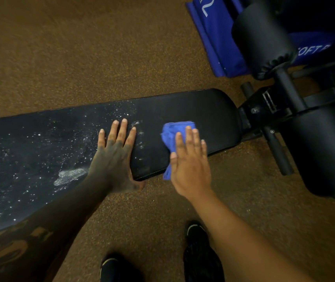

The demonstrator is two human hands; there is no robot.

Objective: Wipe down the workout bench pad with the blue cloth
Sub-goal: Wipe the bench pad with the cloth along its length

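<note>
- Head view: right hand (191, 159) presses flat and open-fingered on the cloth (172, 137), bunched beneath it at the pad (203, 110) end.
- Left hand (113, 153) lies open, empty, bracing beside it among droplets (68, 176).
- Risk: the loosely pinned cloth slipping out and smearing the wet.
- Pad's left end is cropped; the cloth's underside is hidden.

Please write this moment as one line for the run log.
stage: wiping | right hand: flat on blue cloth, on bench pad | left hand: flat on pad | spray droplets: left part unwiped
</note>
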